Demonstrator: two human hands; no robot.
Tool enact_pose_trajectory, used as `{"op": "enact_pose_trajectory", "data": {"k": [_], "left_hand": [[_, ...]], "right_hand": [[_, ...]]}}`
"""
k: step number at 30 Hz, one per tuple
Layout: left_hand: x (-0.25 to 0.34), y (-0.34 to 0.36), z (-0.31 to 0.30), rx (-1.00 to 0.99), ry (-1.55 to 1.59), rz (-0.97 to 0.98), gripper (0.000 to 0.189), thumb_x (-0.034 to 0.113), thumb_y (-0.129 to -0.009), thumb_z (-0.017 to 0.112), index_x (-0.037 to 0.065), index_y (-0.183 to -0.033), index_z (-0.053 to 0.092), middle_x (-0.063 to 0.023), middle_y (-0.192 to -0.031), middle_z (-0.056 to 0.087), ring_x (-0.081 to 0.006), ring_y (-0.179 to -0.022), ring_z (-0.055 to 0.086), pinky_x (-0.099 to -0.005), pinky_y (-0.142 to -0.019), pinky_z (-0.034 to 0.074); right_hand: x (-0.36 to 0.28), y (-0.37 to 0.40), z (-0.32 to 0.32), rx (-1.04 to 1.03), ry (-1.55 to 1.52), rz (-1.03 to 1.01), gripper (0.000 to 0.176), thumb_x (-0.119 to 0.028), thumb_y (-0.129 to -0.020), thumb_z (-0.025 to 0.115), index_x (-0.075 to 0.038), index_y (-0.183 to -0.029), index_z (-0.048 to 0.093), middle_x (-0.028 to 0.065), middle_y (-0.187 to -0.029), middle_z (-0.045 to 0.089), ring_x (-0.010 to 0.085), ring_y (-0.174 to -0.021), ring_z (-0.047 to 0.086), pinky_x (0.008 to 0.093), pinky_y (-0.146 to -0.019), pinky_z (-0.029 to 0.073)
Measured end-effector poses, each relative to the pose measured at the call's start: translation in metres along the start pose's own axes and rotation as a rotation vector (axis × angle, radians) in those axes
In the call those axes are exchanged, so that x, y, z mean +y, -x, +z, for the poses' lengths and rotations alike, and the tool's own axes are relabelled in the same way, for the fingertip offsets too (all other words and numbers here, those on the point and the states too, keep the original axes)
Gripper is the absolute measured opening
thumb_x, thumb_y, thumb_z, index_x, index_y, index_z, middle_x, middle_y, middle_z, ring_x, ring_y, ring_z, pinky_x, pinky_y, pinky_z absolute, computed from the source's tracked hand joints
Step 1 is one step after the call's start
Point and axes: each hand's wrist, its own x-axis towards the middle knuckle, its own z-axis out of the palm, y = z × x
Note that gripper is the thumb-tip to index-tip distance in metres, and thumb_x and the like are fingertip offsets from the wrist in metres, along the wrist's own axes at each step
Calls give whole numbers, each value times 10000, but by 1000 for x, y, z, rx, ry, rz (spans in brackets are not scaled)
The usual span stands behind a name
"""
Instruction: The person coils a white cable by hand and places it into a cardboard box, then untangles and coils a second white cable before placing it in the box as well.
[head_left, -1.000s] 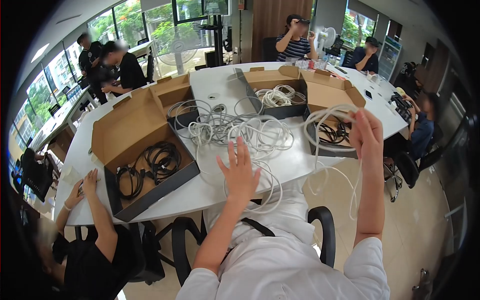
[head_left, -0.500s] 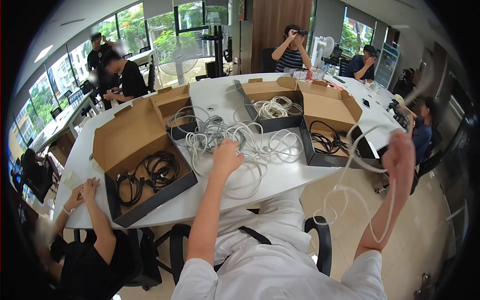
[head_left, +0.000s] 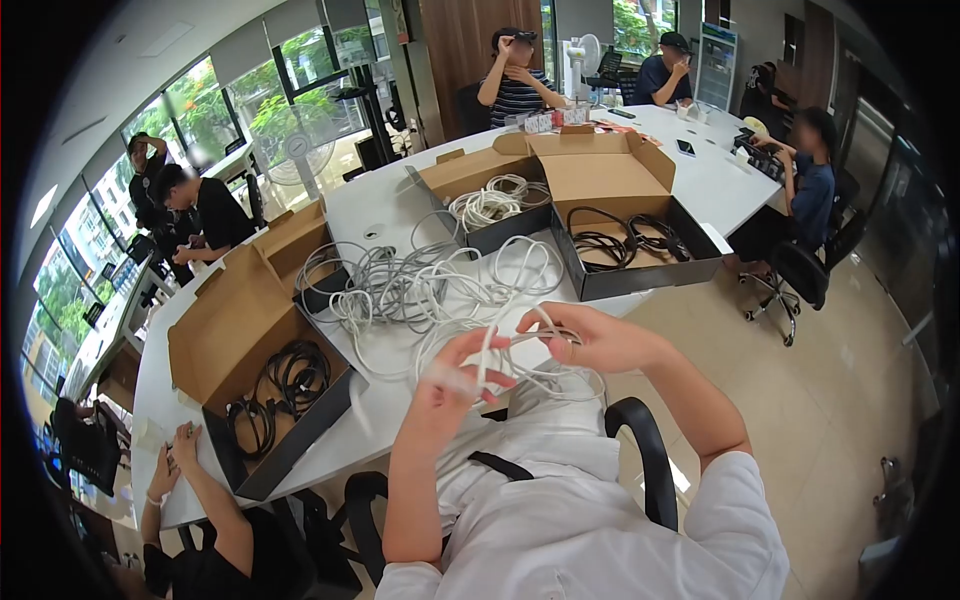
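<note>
Both hands have come together in front of the chest. Half a second ago the right hand (head_left: 592, 340) was stretched far out to the right over the floor, and the left hand (head_left: 452, 388) lay on the pile on the table. Now the left hand is closed, its fingers pinched on a white cable (head_left: 487, 352). The right hand grips the same cable just beside it with curled fingers. Loops of this cable hang over the near edge of the table (head_left: 392, 198) down to the lap, beside the black chair arm (head_left: 650, 452).

Just beyond the hands lies the tangled pile of white and grey cables (head_left: 400, 288), which reaches almost to the table edge. To the left of it an open cardboard box (head_left: 212, 328) holds black cables (head_left: 290, 372), and one corner of the box comes over the edge. A co-worker's hand (head_left: 182, 448) rests at the edge near it.

Farther away, two more open boxes stand side by side. One (head_left: 468, 172) holds coiled white cables (head_left: 490, 205) and the other (head_left: 602, 178) holds black cords (head_left: 615, 240).

To the right, the floor (head_left: 835, 400) gives open room up to a seated person's chair (head_left: 805, 280).
</note>
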Motion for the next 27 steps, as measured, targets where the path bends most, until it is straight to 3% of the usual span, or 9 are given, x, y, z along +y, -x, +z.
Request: {"op": "enact_pose_trajectory", "data": {"k": [3, 6, 9, 12, 16, 17, 19, 22, 27], "left_hand": [[4, 2, 2, -33, 194, -107, 1072, 870, -739, 264, 45, -1424, 301, -195, -1237, 527, -277, -881, 658, -288, -675, 500], [-3, -7, -9, -171, 641, -146, 1004, 811, -771, 390, 68, -1438, 284, -156, -1142, 549, -237, -812, 648, -266, -671, 497], [-20, -11, -4, -46, 223, -83, 822, 544, -844, 614, 53, -1428, 308, -105, -1033, 542, -183, -735, 615, -254, -652, 495], [-23, -6, 6, -75, -88, 19, 566, 137, -856, 595, 92, -1389, 409, -79, -1020, 525, -130, -713, 589, -227, -622, 472], [-17, 1, 0, 10, 220, -125, 279, -18, -832, 556, -1, -1110, 548, -95, -998, 549, -133, -644, 598, -247, -569, 493], [-7, 7, -4, 106, 342, -181, 107, -31, -838, 563, 9, -934, 537, -132, -1015, 559, -119, -578, 577, -229, -473, 454], [-5, 23, -30, 59, 521, -43, 102, 15, -858, 588, 38, -901, 499, -151, -1035, 558, -82, -503, 484, -183, -394, 364], [1, 54, -76, 300, 741, 152, 113, 44, -878, 573, 71, -947, 488, -126, -1032, 544, -22, -478, 346, -139, -376, 265], [37, 106, -134, 277, 1245, 629, 296, -8, -927, 406, 45, -1216, 444, -89, -1081, 417, -61, -504, 292, -219, -446, 244]], "right_hand": [[7, -4, 3, -46, -166, 108, 545, -470, -984, 413, -12, -1267, 496, 91, -944, 526, 146, -864, 487, 295, -785, 431], [3, -3, 8, -101, -147, 226, 571, -469, -1004, 353, -6, -1314, 476, 82, -984, 523, 157, -906, 496, 302, -816, 427], [4, -3, 13, -134, -38, 138, 536, -420, -1011, 371, 0, -1327, 477, 57, -1003, 540, 148, -906, 509, 292, -816, 428], [-1, -3, 9, -106, -159, 147, 464, -326, -1011, 420, 3, -1331, 483, 46, -1040, 581, 125, -914, 528, 264, -805, 437], [1, -7, 0, 105, -447, 205, 366, -157, -973, 499, -17, -1311, 518, 58, -1077, 633, 106, -947, 574, 245, -759, 472], [5, -6, -8, 191, -470, 210, 360, -148, -970, 499, -22, -1306, 524, 58, -1072, 632, 104, -947, 577, 246, -750, 477], [6, -1, -22, 379, -550, 180, 310, -120, -961, 500, -27, -1249, 569, 54, -1010, 646, 87, -865, 598, 227, -688, 475], [18, 10, -44, 580, -452, 162, 258, -112, -956, 498, -24, -1174, 605, 41, -918, 650, 77, -714, 588, 210, -601, 456], [38, 45, -86, 1010, -233, 114, 228, -128, -949, 486, -37, -1088, 642, -17, -776, 594, 13, -506, 419, 173, -448, 312]]}}
